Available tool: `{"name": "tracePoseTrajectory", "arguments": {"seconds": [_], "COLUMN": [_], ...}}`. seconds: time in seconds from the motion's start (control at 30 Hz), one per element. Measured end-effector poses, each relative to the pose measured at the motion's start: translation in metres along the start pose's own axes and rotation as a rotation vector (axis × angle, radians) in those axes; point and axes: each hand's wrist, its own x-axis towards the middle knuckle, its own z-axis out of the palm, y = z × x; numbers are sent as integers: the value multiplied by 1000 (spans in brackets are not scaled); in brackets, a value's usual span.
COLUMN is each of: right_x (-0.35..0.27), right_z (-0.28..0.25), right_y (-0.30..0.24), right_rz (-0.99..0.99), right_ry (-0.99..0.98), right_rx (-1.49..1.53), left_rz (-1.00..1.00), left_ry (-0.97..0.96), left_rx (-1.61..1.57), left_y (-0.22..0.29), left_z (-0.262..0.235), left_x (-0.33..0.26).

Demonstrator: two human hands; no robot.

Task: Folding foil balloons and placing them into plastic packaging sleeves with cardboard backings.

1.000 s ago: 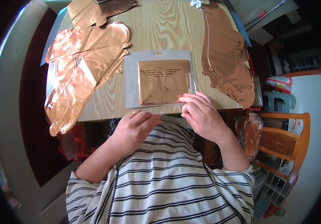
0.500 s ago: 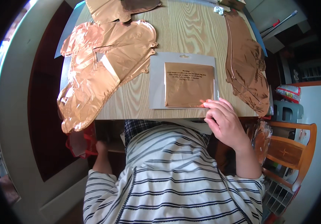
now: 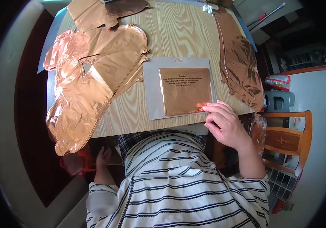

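A flat clear sleeve [image 3: 153,91] holding a folded rose-gold foil sheet [image 3: 185,89] lies on the wooden table [image 3: 132,114] right in front of me. My right hand [image 3: 227,127] has its fingertips curled onto the sleeve's near right corner, pinching it at the table edge. My left hand [image 3: 103,156] is down below the table edge in shadow, beside something red [image 3: 75,167]. Whether it holds anything is not visible.
A large flat rose-gold foil balloon [image 3: 91,83] covers the table's left half and hangs over the near edge. More foil pieces lie at the far left [image 3: 94,11] and along the right side [image 3: 240,60]. A wooden chair [image 3: 288,140] stands to my right.
My left hand has left the sleeve's near edge and dropped below the table. My right hand stays at the sleeve's near right corner.
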Motion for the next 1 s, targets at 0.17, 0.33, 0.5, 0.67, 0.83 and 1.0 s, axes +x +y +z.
{"name": "tracePoseTrajectory", "arguments": {"seconds": [0.17,0.33,0.5,0.67,0.83,1.0], "right_x": [-4,-23,-46,-44,-48,-57], "right_z": [2,-5,5,32,44,35], "right_y": [5,11,28,36,44,38], "right_rz": [-54,-66,12,-72,-161,-140], "right_ry": [56,127,173,252,399,453], "right_rx": [29,26,-88,-220,-260,-54], "left_rz": [-122,-59,400,923,1331,1476], "left_ry": [69,348,27,627,997,911], "left_rx": [66,104,-12,22,-37,-96], "left_y": [-9,28,150,237,297,297], "left_z": [56,-36,-203,-266,-268,-261], "left_x": [-55,-83,-197,-272,-256,-235]}}
